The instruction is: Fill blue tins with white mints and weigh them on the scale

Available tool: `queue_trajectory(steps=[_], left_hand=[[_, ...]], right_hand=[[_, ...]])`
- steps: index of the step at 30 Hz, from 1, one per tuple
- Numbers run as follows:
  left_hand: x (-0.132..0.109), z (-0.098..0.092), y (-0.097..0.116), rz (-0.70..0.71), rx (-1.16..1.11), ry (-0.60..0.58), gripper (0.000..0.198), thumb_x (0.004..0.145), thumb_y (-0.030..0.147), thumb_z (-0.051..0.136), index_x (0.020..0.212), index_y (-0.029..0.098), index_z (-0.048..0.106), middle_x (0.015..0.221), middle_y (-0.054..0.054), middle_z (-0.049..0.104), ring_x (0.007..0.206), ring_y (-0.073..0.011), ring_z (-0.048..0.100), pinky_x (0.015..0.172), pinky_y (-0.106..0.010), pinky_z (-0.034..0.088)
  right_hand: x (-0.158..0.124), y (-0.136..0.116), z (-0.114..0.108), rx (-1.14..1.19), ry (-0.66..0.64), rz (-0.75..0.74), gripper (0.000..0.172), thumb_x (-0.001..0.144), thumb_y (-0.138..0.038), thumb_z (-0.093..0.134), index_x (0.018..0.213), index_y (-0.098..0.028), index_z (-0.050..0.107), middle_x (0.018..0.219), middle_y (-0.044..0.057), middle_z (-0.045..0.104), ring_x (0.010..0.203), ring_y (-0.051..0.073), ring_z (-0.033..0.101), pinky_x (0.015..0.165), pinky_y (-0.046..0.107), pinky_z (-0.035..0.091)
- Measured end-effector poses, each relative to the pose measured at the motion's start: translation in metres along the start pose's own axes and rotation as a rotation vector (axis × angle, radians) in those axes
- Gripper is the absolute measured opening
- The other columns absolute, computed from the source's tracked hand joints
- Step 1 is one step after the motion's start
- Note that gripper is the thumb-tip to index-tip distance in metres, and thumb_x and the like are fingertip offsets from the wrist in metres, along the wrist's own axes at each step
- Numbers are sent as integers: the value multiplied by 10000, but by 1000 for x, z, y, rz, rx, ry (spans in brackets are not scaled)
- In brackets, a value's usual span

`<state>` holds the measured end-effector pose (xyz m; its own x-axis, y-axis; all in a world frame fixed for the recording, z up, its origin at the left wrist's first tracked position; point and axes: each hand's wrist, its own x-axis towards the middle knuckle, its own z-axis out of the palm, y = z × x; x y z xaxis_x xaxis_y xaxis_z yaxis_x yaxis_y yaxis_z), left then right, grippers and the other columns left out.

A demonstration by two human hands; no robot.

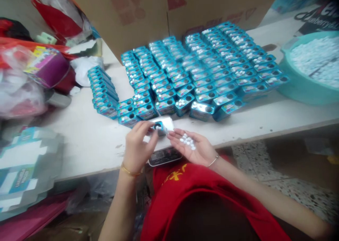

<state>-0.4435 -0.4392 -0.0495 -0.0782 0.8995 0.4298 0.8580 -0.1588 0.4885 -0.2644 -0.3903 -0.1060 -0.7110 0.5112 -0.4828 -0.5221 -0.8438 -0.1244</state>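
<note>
A small blue box (pixel 160 128) with a round dark hole and white tablets at its top stands over the scale's pale plate (pixel 168 122). The thumb and index finger of my left hand (pixel 137 142) close on the left end of this box. My right hand (pixel 194 151) lies palm up just right of the box. Its fingers are stretched out, and several white tablets (pixel 188 141) rest in the palm. Close in front of both hands is the dark face of the scale (pixel 164 156), at the table's near edge.
Rows of blue boxes (pixel 196 68), many with white tablets on top, cover the table (pixel 111 142) beyond my hands. A teal basin (pixel 302 89) of tablets stands at right. Behind is a large cardboard carton (pixel 148 18). Flattened box blanks (pixel 29 163) and plastic bags (pixel 21 89) lie left.
</note>
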Motion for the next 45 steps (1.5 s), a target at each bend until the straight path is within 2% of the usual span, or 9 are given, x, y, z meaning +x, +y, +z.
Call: queue_trajectory(steps=[2, 5, 7, 10, 14, 20, 31, 37, 45], left_hand=[[-3, -10, -3, -18, 16, 39, 126, 830, 147, 586, 937, 172, 648, 850, -29, 654, 715, -124, 597, 705, -259, 498], [-12, -26, -10, -104, 63, 140, 123, 836, 169, 593, 938, 184, 661, 866, -24, 672, 723, -125, 603, 717, -264, 501], [-20, -34, -17, -176, 88, 193, 111, 847, 188, 589, 928, 185, 664, 866, -24, 676, 719, -124, 608, 715, -264, 502], [-31, -41, -30, -253, 95, 223, 107, 857, 217, 590, 923, 181, 665, 877, -34, 680, 735, -130, 618, 712, -265, 502], [-41, -40, -42, -309, 75, 226, 118, 865, 247, 590, 929, 181, 665, 882, -38, 681, 746, -135, 621, 702, -262, 501], [-43, -36, -45, -313, 57, 221, 115, 867, 252, 585, 912, 180, 663, 868, -30, 677, 714, -124, 615, 671, -249, 497], [-45, -31, -49, -297, 58, 189, 106, 866, 250, 583, 888, 181, 660, 827, -17, 670, 690, -120, 607, 677, -251, 481], [-43, -29, -52, -275, 28, 186, 111, 867, 248, 582, 895, 175, 660, 819, -23, 663, 706, -128, 608, 682, -257, 480], [-42, -28, -49, -280, 31, 182, 126, 872, 268, 573, 894, 178, 659, 815, -23, 661, 717, -134, 604, 694, -265, 481]], right_hand=[[-1, -5, -6, -14, 43, -19, 301, 928, -161, 357, 1031, -77, 626, 1001, 130, 716, 997, 194, 677, 862, 299, 564], [-1, -16, -21, -54, 153, -48, 271, 931, -154, 366, 1018, -103, 617, 800, 81, 711, 724, 140, 691, 623, 223, 579], [0, -22, -35, -81, 232, -72, 226, 928, -150, 394, 991, -122, 609, 671, 32, 662, 543, 98, 615, 448, 168, 500], [0, -26, -55, -110, 288, -90, 118, 888, -134, 477, 920, -132, 591, 594, -15, 583, 430, 57, 494, 326, 119, 355], [-2, -24, -67, -118, 260, -82, 82, 820, -146, 568, 897, -121, 581, 585, -27, 534, 418, 47, 439, 309, 109, 294], [-5, -22, -56, -144, 220, -97, 227, 807, -117, 482, 1010, -90, 580, 632, 13, 561, 445, 66, 451, 320, 125, 327], [-6, -15, -54, -318, 146, -49, 192, 813, -167, 611, 1002, -146, 587, 644, -35, 543, 412, 28, 346, 330, 114, 279], [-9, -12, -29, -482, 38, -44, 248, 831, -286, 651, 1026, -148, 583, 534, -85, 456, 369, 14, 203, 337, 134, 138], [13, -14, 60, -814, -213, -2, 286, 923, -271, 520, 1165, -123, 560, 489, -92, 464, 324, 14, 208, 335, 144, 140]])
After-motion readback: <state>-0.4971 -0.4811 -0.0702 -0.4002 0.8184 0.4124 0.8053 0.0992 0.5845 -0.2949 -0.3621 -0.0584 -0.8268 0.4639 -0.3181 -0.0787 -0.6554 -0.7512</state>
